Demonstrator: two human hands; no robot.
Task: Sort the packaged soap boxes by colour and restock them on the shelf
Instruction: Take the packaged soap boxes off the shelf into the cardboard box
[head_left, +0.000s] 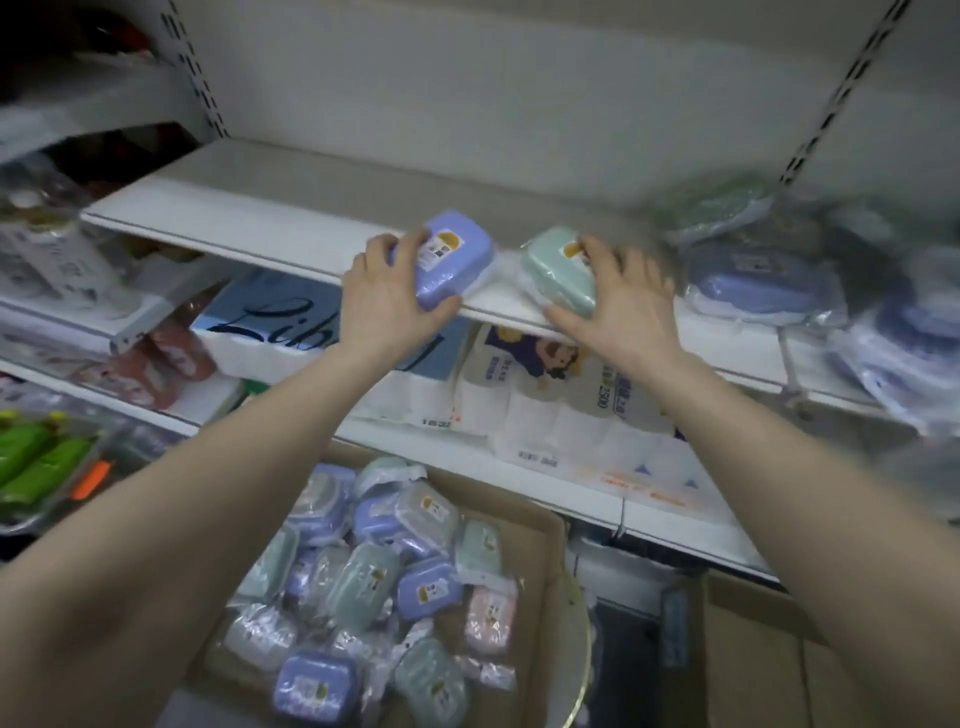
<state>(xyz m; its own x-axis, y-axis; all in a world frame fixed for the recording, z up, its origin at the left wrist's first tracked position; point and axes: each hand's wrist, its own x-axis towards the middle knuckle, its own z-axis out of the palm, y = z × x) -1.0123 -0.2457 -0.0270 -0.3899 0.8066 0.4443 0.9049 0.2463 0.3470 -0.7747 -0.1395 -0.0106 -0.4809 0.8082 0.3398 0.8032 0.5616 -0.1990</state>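
Your left fingers (415, 244) clamp a purple box (448, 257) and your right fingers (597, 254) clamp a green box (556, 270), both at the shelf's (234, 218) front edge; more boxes fill the carton (540, 587) below.

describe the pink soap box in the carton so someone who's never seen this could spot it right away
Below the shelves stands an open cardboard carton heaped with wrapped soap boxes. The pink soap box lies near the carton's right wall, just right of a purple box with a yellow sticker. It is the only pink one visible among purple and pale green boxes.
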